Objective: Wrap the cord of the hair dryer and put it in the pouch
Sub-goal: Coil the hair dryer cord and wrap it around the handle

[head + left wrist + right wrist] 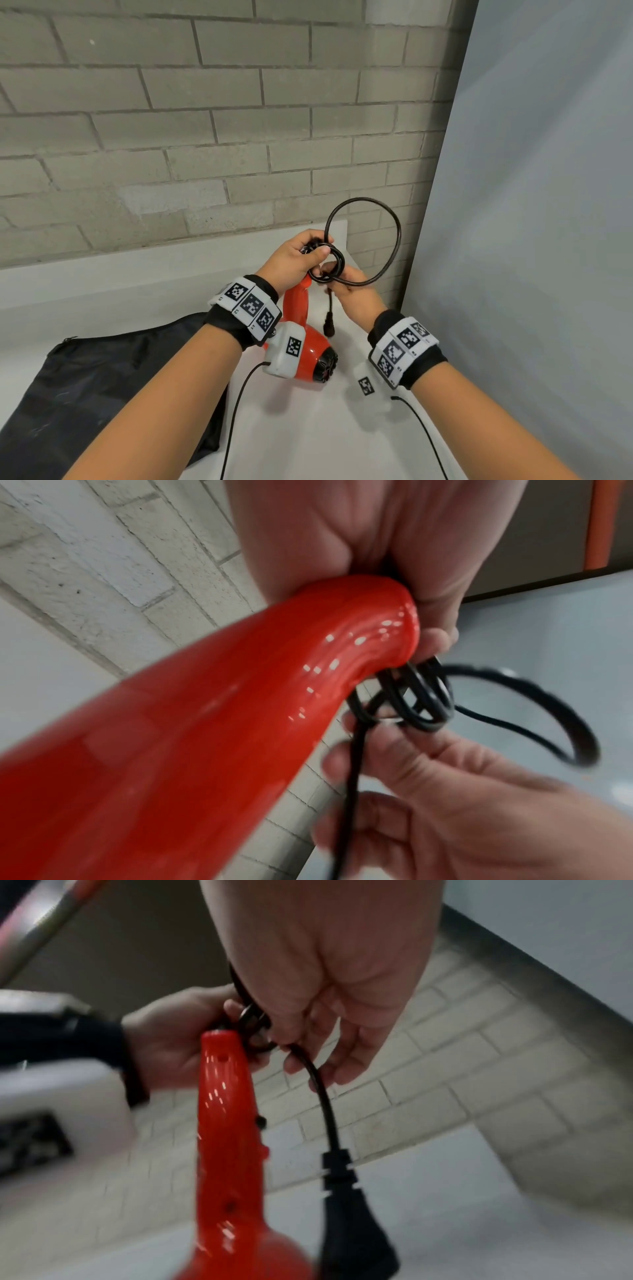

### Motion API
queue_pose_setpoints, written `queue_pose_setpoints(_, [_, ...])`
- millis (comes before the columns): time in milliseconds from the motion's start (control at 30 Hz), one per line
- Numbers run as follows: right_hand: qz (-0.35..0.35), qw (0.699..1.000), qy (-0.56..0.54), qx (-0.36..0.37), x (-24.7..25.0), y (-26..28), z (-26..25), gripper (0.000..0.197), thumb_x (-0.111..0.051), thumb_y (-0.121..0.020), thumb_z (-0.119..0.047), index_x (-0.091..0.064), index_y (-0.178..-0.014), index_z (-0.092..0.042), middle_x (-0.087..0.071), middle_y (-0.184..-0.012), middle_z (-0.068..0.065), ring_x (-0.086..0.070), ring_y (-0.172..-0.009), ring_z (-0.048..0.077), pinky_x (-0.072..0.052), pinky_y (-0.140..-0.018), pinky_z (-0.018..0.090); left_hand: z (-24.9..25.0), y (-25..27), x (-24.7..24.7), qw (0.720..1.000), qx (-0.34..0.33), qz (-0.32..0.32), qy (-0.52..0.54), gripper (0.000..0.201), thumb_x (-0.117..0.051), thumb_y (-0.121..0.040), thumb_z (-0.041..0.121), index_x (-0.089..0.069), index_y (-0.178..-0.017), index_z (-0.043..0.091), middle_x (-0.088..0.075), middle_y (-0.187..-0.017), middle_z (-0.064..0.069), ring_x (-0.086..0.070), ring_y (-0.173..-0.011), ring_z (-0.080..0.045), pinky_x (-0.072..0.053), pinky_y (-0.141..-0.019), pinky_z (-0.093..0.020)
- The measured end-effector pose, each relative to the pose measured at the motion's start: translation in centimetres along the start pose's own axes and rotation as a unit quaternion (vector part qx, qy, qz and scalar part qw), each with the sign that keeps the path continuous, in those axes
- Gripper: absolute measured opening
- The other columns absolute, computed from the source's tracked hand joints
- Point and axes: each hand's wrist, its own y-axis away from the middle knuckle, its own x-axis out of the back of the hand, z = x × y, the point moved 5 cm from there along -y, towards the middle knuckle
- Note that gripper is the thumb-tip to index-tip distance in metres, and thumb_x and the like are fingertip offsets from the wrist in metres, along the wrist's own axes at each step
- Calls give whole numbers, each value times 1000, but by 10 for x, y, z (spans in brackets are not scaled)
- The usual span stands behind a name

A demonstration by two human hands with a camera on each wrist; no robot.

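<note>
Mostly left hand [294, 262] hides handle end, gripping cord [394, 236] coils; right hand [352, 287] pinches cord.

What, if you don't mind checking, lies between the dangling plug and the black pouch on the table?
In the head view, the red hair dryer stands between the plug and the pouch, its handle end gripped by the left hand.

Grey brick wall [205, 137] behind white table [102, 274]; pale panel [548, 205] at right.
</note>
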Motion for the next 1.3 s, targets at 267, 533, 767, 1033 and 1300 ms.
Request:
queue_pose_setpoints(267, [-117, 847, 459, -243, 49, 23, 76, 24, -47, -87, -2, -63, -104, -6, -63, -116, 17, -59, -97, 26, -49, -87, 33, -4, 3, 26, 995, 25, 82, 52, 27, -46, -93, 11, -57, -109, 30, -45, -76, 4, -39, -41, -1, -33, -37, -14])
queue_pose_setpoints(533, [-115, 956, 267, -21, 1, 0, -2, 49, -52, -89, -9, -40, -135, -21, -48, -132, 0, -43, -121, 14, -33, -104, 24, 0, 6, 14, 999, 10, 44, 26, 20, -47, -93, 14, -59, -96, 29, -57, -68, 13, -37, -43, -2, -33, -39, -13])
queue_pose_setpoints(767, [-35, 976, 206, -66, -3, -5, 6, 19, -50, -90, -9, -66, -90, 0, -68, -87, 14, -57, -82, 15, -39, -69, 5, -1, 6, 14, 999, 22, 41, 28, 16, -45, -94, 16, -59, -96, 25, -57, -78, 1, -38, -41, -1, -32, -38, -14])
queue_pose_setpoints(1033, [-133, 884, 404, -194, 7, 5, 56, 18, -53, -86, -26, -70, -88, -19, -72, -95, -3, -63, -90, 17, -46, -92, 34, -6, 3, 17, 997, 29, 33, 57, 20, -40, -95, 16, -58, -89, 23, -54, -76, -2, -40, -40, -1, -31, -38, -13])
queue_pose_setpoints(1300, [-186, 928, 302, -116, -8, 10, 38, 44, -43, -94, -12, -37, -136, -23, -52, -133, 8, -49, -119, 19, -37, -103, 30, -3, 5, 26, 997, -3, 56, 45, 27, -38, -96, 10, -59, -85, 21, -48, -74, -1, -34, -39, -1, -28, -42, -12])
